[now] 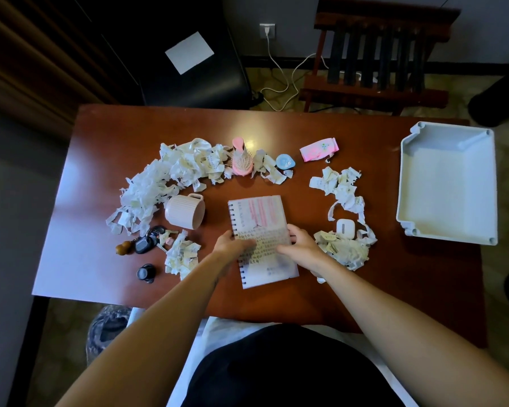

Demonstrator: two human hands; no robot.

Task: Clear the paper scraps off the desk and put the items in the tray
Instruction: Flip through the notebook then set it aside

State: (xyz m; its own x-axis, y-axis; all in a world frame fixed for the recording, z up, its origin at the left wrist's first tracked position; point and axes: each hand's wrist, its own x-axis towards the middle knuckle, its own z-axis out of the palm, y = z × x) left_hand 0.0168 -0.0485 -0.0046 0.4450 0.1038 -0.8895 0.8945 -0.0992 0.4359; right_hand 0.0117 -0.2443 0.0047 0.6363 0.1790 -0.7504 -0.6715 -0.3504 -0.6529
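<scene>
Head view: a person looks down on a red-brown desk (247, 121), both bare forearms reaching in from below.
Notebook: a spiral notebook (257, 218) lies open mid-desk, handwriting up, inside the ring of litter, probably the first item to be lifted.
Left hand: the left hand (232, 245) lies over the coil edge. It is blurred, so I cannot tell whether its fingers are clamped on the pad or only resting there.
Right hand: the right hand (299, 245) has fairly straight fingers laid flat on the page and its thumb at the outer edge, pressing rather than pinching, seemingly to steady the pad.
Paper scraps: a long arc of torn paper scraps (159, 183) curves along the far left, with smaller heaps to the right and near both wrists. None has been cleared.
Tray: a pale plastic tray (401, 183) sits at the desk's right edge, well apart from the notebook, with nothing inside.
Other items: a pink cup (184, 211) on its side, a pink hairbrush (242, 160), a pink packet (319, 149), a white earbud case (346, 229) and a bunch of keys (143, 245), mostly touching or half buried in scraps.
Bin: a lined waste bin (109, 327) stands below the desk's near left corner, a likely place for the paper.
</scene>
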